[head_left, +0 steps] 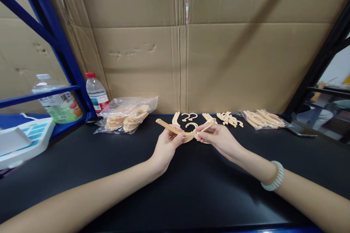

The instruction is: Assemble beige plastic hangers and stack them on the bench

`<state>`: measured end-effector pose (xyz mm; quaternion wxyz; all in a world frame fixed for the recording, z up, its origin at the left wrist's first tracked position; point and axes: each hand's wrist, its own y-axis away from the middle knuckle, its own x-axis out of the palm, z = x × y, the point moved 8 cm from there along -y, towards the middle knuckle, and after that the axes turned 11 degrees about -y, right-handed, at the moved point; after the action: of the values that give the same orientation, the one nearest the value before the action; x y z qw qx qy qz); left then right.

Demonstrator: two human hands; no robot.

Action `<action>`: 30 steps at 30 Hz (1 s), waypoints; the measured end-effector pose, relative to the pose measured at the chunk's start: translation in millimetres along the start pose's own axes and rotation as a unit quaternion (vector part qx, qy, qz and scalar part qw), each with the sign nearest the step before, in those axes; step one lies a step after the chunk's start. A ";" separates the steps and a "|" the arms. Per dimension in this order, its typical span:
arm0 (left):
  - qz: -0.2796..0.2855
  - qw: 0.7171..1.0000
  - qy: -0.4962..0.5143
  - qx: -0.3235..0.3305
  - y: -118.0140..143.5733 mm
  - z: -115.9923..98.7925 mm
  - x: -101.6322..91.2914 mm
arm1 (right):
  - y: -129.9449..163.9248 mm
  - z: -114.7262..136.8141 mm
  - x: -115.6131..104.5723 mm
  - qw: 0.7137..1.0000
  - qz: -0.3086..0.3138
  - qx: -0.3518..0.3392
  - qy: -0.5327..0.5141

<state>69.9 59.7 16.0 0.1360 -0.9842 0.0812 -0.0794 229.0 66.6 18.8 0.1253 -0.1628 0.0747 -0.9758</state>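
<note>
Two hands meet over the middle of the black table (pixel 175 189), both pinched onto one beige plastic hanger (pixel 188 131). Left hand (pixel 166 145) grips the hanger's left arm between thumb and fingers; that arm sticks out up and to the left of the hand. Right hand (pixel 216 138) clamps the other arm, fingertips just beside the left thumb. Hanger is held just above the table, not resting on it as far as I can tell.

Just behind the hanger, on the table: loose hooks (pixel 189 117), question-mark shaped, same beige. Right of the hanger, a small heap of loose beige parts (pixel 229 119), then a clear bag of beige pieces (pixel 263 119) further right. Left of the hanger, a bigger clear bag of hangers (pixel 128 116), crumpled open.

Further left of that bag: a bottle with red cap (pixel 95 93) upright beside a blue rack post (pixel 62 51), and a larger bottle with green label (pixel 58 102) behind the rack's crossbar. White and blue tray (pixel 24 142) at the table's left edge. Cardboard sheets (pixel 186 51) stand along the back of the table. White bead bracelet (pixel 275 176) on the right wrist.
</note>
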 end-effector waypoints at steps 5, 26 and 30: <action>0.011 0.996 -0.078 0.044 2.5 -4.7 2.6 | -0.2 -2.6 0.0 1.000 0.000 0.019 -0.018; 0.013 0.976 -0.197 0.095 8.4 -18.3 8.7 | 4.5 -8.0 9.1 0.997 0.033 0.063 -0.025; 0.016 0.978 -0.189 0.086 9.9 -16.8 10.6 | 5.7 -4.6 10.8 0.999 0.019 0.030 -0.008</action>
<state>75.9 44.1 30.6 0.2340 -0.9647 0.0626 0.1033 218.9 58.7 16.6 0.1494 -0.1649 0.0475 -0.9738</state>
